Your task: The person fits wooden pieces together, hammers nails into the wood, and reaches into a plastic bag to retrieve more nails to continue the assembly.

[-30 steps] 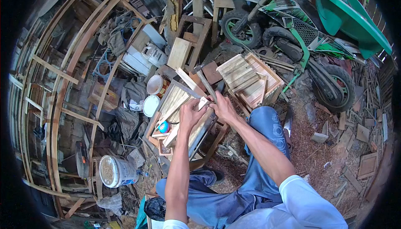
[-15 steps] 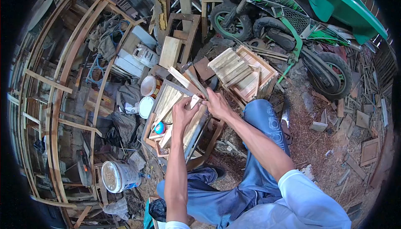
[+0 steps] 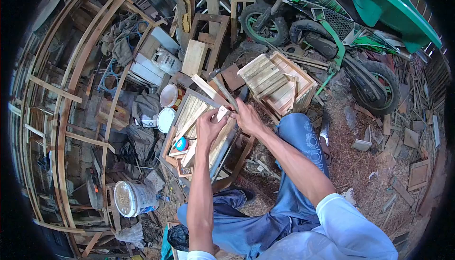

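Observation:
My left hand [image 3: 208, 126] pinches a small pale wood piece [image 3: 222, 113] above a slatted wooden frame [image 3: 195, 113] that lies in front of my knees. My right hand [image 3: 247, 117] grips a hammer whose wooden handle [image 3: 224, 91] rises up and to the left, the head near the far end. Both hands meet over the frame's right edge. A small blue and red ball-like object [image 3: 181, 144] rests on the frame's near end.
A stack of finished slatted crates [image 3: 277, 82] stands just behind my right hand. Two paint cans [image 3: 169, 96] sit left of the frame, a white bucket [image 3: 130, 198] lower left. A green motorbike [image 3: 332, 32] is at the back right. Wood offcuts litter the ground [image 3: 398, 165].
The view has shifted slightly, and both hands stay together on the wood piece and hammer over the frame's edge. No clear change in grip.

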`<state>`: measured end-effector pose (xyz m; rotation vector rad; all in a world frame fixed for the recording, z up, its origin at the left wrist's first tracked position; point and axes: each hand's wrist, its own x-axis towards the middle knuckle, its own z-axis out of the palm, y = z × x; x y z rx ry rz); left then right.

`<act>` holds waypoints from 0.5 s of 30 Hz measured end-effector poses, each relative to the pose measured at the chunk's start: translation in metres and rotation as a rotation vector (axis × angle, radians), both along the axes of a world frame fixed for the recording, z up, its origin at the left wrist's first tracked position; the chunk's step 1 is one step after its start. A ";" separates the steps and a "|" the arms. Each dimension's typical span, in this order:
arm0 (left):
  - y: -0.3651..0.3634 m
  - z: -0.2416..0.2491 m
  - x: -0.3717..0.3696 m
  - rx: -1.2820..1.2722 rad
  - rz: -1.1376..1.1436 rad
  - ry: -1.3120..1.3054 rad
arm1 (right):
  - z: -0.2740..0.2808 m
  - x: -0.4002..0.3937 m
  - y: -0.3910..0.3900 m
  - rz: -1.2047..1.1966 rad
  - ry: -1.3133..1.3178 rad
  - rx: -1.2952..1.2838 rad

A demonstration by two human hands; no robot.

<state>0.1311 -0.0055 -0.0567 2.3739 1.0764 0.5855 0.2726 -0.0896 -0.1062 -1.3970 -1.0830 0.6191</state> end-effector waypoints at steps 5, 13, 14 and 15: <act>0.003 -0.003 -0.001 0.043 0.005 0.015 | 0.002 -0.001 -0.002 -0.013 0.006 0.026; 0.001 0.000 -0.005 0.032 0.020 0.034 | 0.005 -0.010 -0.006 -0.095 0.015 0.096; 0.003 -0.001 -0.005 0.030 0.016 0.039 | 0.006 -0.009 -0.007 -0.086 0.006 0.089; 0.003 0.000 -0.004 0.029 0.012 0.043 | 0.006 -0.010 -0.007 -0.078 -0.002 0.083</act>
